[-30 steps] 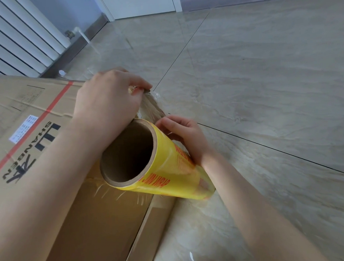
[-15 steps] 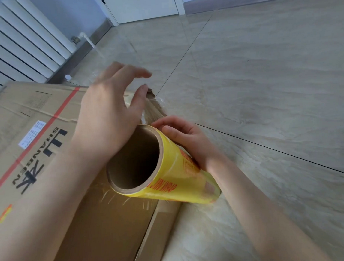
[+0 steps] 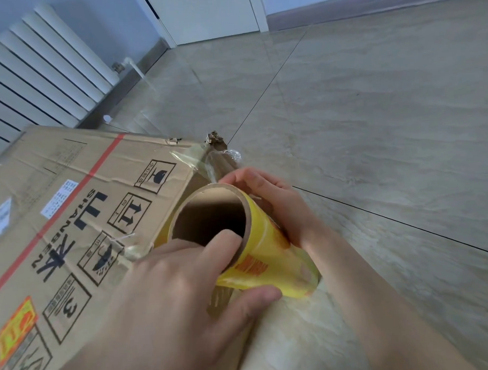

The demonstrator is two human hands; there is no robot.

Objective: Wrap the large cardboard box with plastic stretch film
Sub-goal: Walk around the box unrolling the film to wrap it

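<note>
Yellow film roll [image 3: 270, 256] gripped by left hand [image 3: 169, 303] and right hand [image 3: 274, 200], printed creased cardboard box [image 3: 72, 207]

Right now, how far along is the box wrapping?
Barely begun. Done: a bit of clear film clings to the far corner of the cardboard box. In hand: the left hand grips the open end of the yellow film roll, a finger inside its core, and the right hand steadies its side. Left: the printed top looks mostly bare, so nearly all wrapping remains.

The film roll [image 3: 267, 247] lies right of the box [image 3: 72, 218], radiator [image 3: 40, 75] behind.
</note>
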